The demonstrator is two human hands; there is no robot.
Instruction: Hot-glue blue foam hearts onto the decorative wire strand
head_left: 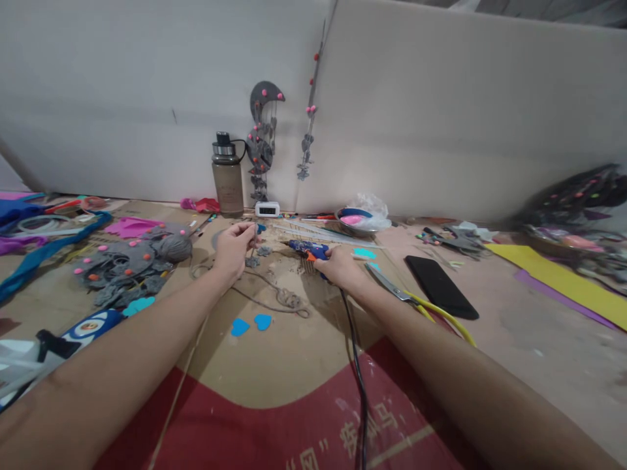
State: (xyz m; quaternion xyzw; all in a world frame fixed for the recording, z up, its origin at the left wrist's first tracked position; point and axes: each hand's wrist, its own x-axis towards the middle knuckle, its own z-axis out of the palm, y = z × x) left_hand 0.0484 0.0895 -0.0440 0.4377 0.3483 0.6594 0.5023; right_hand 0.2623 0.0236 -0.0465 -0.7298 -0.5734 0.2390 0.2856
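Note:
My left hand (pixel 236 249) is closed in a pinch on grey yarn, with a small dark-blue piece (pixel 261 228) at the fingertips; whether the fingers also hold that piece is hard to tell. Small grey flower shapes (pixel 264 250) are just below it. My right hand (pixel 339 267) grips a blue hot glue gun (pixel 309 249) with an orange trigger, its nozzle pointing left toward the left hand. From its handle a black cord (pixel 360 372) runs down toward me. Loose grey yarn (pixel 289 298) lies between the hands, and nearer me are two blue hearts (pixel 263 321).
Scissors (pixel 392 285) with yellow handles and a black phone (pixel 441 286) lie right. Left are grey felt pieces with pompoms (pixel 125 258) and a yarn ball (pixel 176 247). Behind stand a bottle (pixel 228 186), a small digital clock (pixel 267 209) and a bowl (pixel 365 230).

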